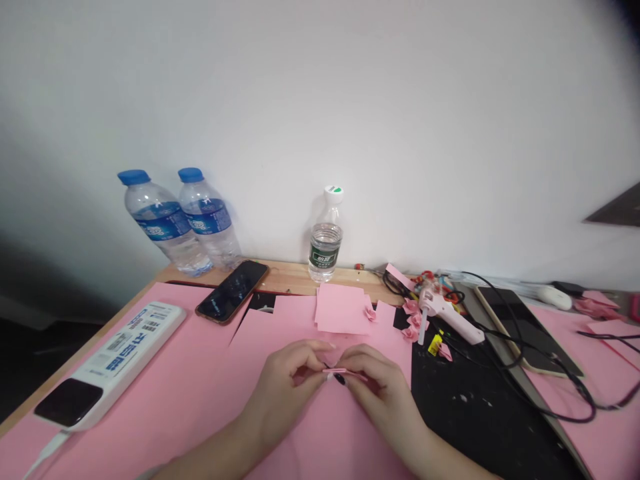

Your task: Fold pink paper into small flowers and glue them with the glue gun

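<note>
Together, the left hand (283, 387) and the right hand (377, 393) pinch a narrow folded strip of pink paper (345, 372) between their fingertips, their fingers curled and nearly meeting. The strip sits just above a large pink paper sheet (200, 393) covering the wooden worktop (295, 277). Beyond the hands lies a small stack of pink paper squares (341, 309), with a tiny paper flower (370, 314) touching its right edge. More paper flowers (411, 319) cluster to the right, just beside a white-and-pink glue gun (445, 313) lying on a black mat (475, 407) tangled with black cable (550, 393). A phone (231, 291) rests near the back edge, a white power strip (107, 367) lies at the left, and three water bottles (160, 223) stand against the wall (320, 100).
</note>
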`<state>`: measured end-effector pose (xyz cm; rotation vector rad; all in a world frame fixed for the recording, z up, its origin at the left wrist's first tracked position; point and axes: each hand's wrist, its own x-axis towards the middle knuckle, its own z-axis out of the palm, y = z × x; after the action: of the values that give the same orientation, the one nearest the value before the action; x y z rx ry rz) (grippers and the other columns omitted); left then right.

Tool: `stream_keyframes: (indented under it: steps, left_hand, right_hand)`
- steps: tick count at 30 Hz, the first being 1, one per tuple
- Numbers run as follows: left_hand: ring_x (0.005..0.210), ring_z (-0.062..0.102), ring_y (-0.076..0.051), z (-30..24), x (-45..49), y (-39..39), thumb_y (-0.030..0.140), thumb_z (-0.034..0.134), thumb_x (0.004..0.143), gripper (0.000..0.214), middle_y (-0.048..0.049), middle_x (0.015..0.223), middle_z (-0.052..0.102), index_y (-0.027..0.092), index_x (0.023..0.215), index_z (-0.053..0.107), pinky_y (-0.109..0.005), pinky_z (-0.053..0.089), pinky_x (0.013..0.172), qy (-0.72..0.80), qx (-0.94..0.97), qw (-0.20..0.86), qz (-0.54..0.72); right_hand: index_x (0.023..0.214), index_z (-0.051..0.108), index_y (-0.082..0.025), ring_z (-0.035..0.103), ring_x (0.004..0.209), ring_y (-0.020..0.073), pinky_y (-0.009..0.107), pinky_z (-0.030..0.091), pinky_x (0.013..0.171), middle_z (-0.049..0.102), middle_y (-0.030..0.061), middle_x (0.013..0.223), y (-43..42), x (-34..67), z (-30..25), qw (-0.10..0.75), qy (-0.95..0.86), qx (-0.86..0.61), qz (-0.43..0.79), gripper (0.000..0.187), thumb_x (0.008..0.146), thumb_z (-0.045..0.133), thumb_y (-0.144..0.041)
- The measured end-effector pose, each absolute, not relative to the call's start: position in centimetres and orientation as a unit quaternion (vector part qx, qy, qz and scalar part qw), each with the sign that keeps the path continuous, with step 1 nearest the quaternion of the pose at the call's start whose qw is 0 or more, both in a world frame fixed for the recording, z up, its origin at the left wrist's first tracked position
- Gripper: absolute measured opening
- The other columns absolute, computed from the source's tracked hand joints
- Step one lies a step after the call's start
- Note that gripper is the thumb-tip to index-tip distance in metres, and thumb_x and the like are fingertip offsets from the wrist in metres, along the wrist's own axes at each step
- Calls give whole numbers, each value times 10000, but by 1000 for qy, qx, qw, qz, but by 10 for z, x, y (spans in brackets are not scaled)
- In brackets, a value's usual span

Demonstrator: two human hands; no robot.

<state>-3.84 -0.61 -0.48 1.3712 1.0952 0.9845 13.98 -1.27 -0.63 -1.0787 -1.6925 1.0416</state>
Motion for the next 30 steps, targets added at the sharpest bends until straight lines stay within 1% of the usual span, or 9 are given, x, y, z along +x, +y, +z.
stream_keyframes:
  steps: [2,5,7,9,11,13,16,24,30]
  left_hand:
    - [880,653,-201,-6,-37,-7,205,654,791,149,-52,900,709,183,661,585,-300,490,787,453,555,572,399]
    - [703,618,-160,-6,-34,-8,250,701,758,231,0,711,664,182,632,519,-256,454,647,479,515,600,381]
    - [646,600,-141,-6,-32,-7,263,733,726,306,32,629,628,189,621,456,-236,423,602,483,468,634,381]
    - [630,608,-138,-5,-29,-7,267,768,690,361,54,593,614,199,645,417,-234,423,603,453,421,684,387]
    - [622,618,-138,-6,-28,-6,270,806,645,372,67,590,606,200,698,444,-245,440,618,420,395,720,386]
    - [612,618,-139,-6,-27,-5,291,828,613,363,62,602,610,192,770,515,-256,453,623,416,393,731,371]
    - [651,637,-162,-6,-28,-5,342,823,609,344,16,656,662,163,810,610,-276,474,647,435,410,729,332]
    - [858,702,-216,-5,-34,-2,395,753,709,294,-61,855,750,156,865,686,-286,494,745,440,390,755,291]
    - [872,700,-211,-5,-37,1,384,773,705,344,-76,871,750,157,958,721,-260,492,728,419,374,776,286]
  right_hand:
    - [781,682,-184,613,738,189,279,466,653,648,52,786,-12,139,-8,426,-658,-454,425,97,830,602,-158]
    - [756,644,-171,559,631,161,248,428,566,610,16,683,-12,138,-10,429,-599,-502,452,43,793,635,-190]
    - [718,623,-168,520,566,140,233,406,525,572,-10,613,-11,137,-11,432,-567,-515,476,86,793,633,-210]
    - [665,610,-168,522,555,134,228,417,526,572,-9,608,-11,137,-10,444,-560,-507,482,149,805,614,-217]
    - [665,631,-167,577,619,147,233,461,574,627,18,685,-12,138,-10,462,-572,-493,466,154,813,599,-198]
    - [752,679,-175,636,710,167,238,503,632,683,41,780,-13,139,-10,472,-596,-483,434,113,816,587,-156]
    - [903,711,-199,682,810,176,241,537,698,731,56,886,-15,142,-9,472,-655,-460,370,209,828,553,-84]
    - [1085,681,-169,683,871,198,296,567,758,739,111,985,-9,148,-6,452,-801,-350,178,339,850,504,-2]
    - [1150,642,-148,665,895,215,326,575,765,721,133,1042,-7,150,-9,436,-827,-326,142,372,841,512,13]
